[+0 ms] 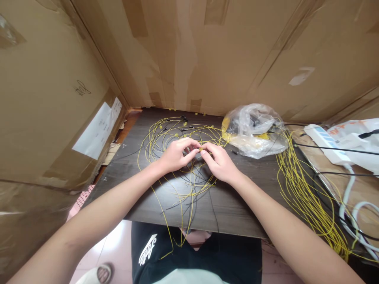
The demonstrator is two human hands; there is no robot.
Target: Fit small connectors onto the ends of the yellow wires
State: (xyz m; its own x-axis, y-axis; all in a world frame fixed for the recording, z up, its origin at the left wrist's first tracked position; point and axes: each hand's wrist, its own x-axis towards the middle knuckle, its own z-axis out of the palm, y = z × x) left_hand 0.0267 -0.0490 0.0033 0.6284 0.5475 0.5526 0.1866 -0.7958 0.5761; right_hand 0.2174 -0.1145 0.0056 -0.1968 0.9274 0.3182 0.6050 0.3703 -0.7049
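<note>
Both hands meet over the middle of a dark wooden table (pixel 237 213). My left hand (pixel 181 154) is closed, thumb and fingertips pinched together. Opposite it, my right hand (pixel 218 161) pinches too, and the fingertips nearly touch. Between them shows a small yellow piece (pixel 201 149), too small to name. Loose yellow wires (pixel 148 138) and a few black ones loop on the table around and under the hands. Some wire ends hang over the front edge. Black connectors (pixel 187 129) and tiny yellow pieces (pixel 177 135) lie just beyond the hands.
A clear plastic bag (pixel 254 130) with yellow and black contents stands at the back right. A bundle of yellow wires (pixel 308 197) drapes down the right side. Further right lie a white power strip (pixel 328 144) and cables. Cardboard walls (pixel 189 59) enclose the back and left.
</note>
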